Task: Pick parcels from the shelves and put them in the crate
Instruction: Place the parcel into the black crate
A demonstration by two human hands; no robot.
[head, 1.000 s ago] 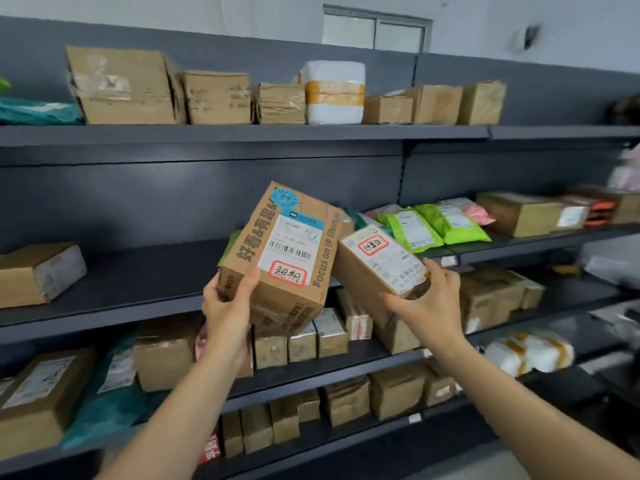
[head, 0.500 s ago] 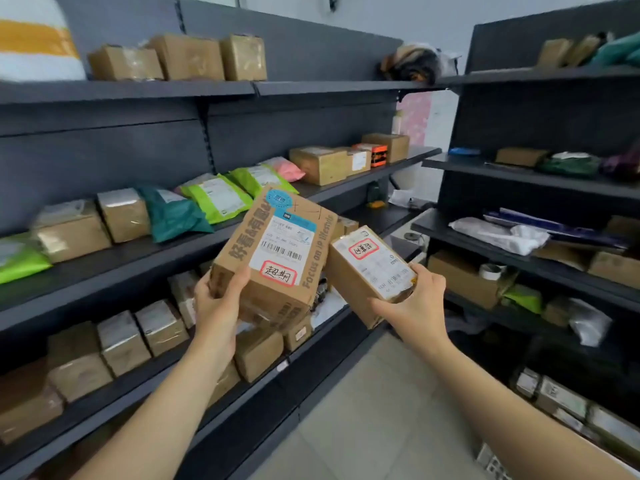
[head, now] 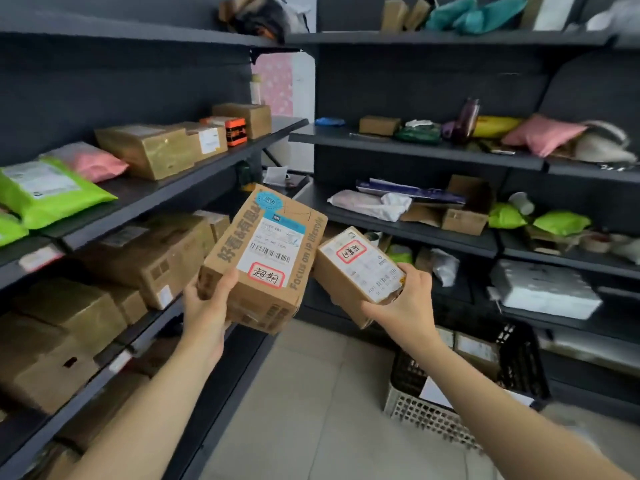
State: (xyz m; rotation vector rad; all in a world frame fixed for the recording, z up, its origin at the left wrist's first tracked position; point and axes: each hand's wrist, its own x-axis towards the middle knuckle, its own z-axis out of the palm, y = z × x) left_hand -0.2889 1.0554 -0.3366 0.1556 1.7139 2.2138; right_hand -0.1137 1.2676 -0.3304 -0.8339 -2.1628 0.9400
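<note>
My left hand (head: 207,306) grips the lower corner of a large cardboard parcel (head: 266,258) with a white barcode label and a red-framed sticker. My right hand (head: 405,306) holds a smaller cardboard parcel (head: 353,268) from below, its label facing up. Both parcels hang side by side in mid-air over the aisle floor. The black perforated crate (head: 519,362) stands on the floor at lower right, under my right forearm, with several parcels inside.
Dark shelves (head: 194,174) run along the left, loaded with brown boxes (head: 149,150) and green (head: 45,192) and pink mailers. More shelves (head: 415,150) face me on the right with bags, boxes and a white package (head: 547,289). Tiled floor (head: 311,410) lies between.
I have turned to the right, away from the left shelves. The right-hand shelving and the crate on the floor came into view. Both hands kept hold of their parcels.
</note>
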